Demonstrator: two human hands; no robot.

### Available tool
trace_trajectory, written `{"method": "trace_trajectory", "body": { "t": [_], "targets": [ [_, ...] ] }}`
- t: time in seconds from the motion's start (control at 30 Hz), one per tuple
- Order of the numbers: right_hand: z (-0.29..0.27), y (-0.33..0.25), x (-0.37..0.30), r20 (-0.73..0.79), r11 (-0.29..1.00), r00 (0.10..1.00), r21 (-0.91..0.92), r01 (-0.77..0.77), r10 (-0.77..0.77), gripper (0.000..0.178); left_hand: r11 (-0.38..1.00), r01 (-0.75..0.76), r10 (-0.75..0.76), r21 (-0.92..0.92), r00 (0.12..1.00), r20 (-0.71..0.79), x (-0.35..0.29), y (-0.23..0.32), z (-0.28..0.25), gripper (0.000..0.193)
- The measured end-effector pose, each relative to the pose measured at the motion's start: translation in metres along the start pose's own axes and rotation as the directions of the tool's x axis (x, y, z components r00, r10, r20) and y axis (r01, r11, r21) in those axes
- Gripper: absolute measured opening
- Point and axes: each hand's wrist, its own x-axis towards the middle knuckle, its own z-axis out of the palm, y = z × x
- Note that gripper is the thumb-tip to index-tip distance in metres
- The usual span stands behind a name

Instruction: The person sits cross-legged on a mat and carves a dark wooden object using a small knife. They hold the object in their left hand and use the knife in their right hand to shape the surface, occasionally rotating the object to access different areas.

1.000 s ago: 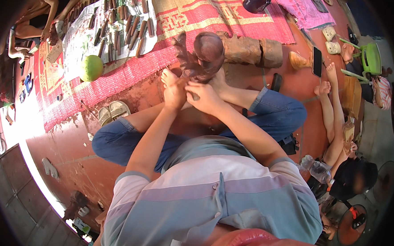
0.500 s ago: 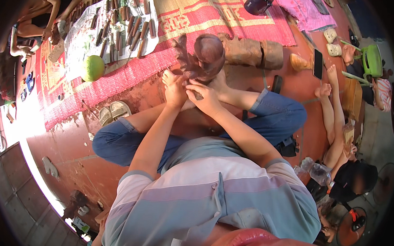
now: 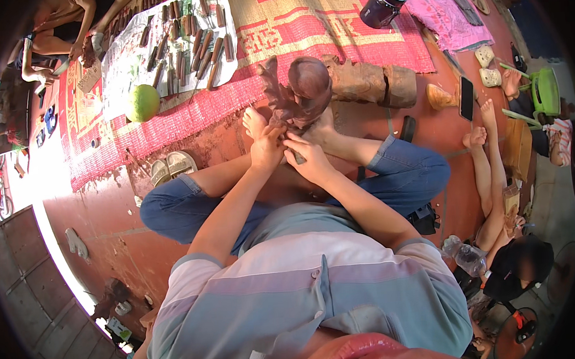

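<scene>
A dark brown wood carving (image 3: 309, 81), with a rounded top and a jagged, leaf-like side piece, stands between my feet. At its near lower edge, my left hand (image 3: 268, 149) has its fingers bent and closed against the wood; what they pinch is hidden. Just to its right, my right hand (image 3: 309, 161) is curled around a small tool, whose dull rounded end (image 3: 299, 157) shows beneath the fingers. Most of that tool is covered, so its exact kind is unclear. The two hands almost touch.
Carving tools (image 3: 204, 54) with brown handles lie on a white sheet (image 3: 118, 84), beside a green round fruit (image 3: 142, 103). Behind the carving lies a log (image 3: 360, 81). A dark flask (image 3: 383, 5) stands on the red mat (image 3: 280, 33). A phone (image 3: 466, 98) and other people are at the right.
Both hands have shifted slightly nearer to me along the carving's lower edge, and the whole view has moved a little. The grip of each hand looks much the same.
</scene>
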Motion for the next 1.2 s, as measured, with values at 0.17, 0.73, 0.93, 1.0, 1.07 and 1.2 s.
{"method": "trace_trajectory", "body": {
  "t": [0.17,0.73,0.93,1.0,1.07,1.2],
  "targets": [
    [0.003,-0.003,0.028,-0.036,0.993,0.996,-0.086,0.079,-0.082,0.033,0.998,0.056,-0.057,0.01,0.99,0.128,0.024,-0.001,-0.02,0.028],
    [0.011,-0.021,0.022,0.118,0.96,0.993,-0.281,0.005,0.029,0.028,0.975,-0.183,0.186,-0.124,0.983,0.009,0.014,-0.013,-0.008,0.035],
    [0.02,-0.005,0.036,-0.034,0.969,0.99,-0.211,0.126,-0.136,0.028,0.995,0.094,-0.097,0.039,0.991,0.089,0.034,-0.024,-0.011,0.032],
    [0.018,-0.008,0.029,0.028,0.97,0.995,-0.222,0.096,-0.092,0.026,0.999,-0.024,0.024,-0.049,1.0,0.001,0.022,-0.018,-0.005,0.032],
    [0.007,-0.021,0.026,0.137,0.974,0.99,-0.224,0.016,0.015,0.026,0.988,-0.056,0.054,-0.145,0.998,-0.015,0.008,-0.015,-0.004,0.034],
    [0.012,-0.016,0.038,0.071,0.988,0.997,-0.148,0.034,-0.024,0.027,0.999,-0.029,0.029,-0.043,1.0,0.001,0.029,-0.012,-0.021,0.036]
  ]
}}
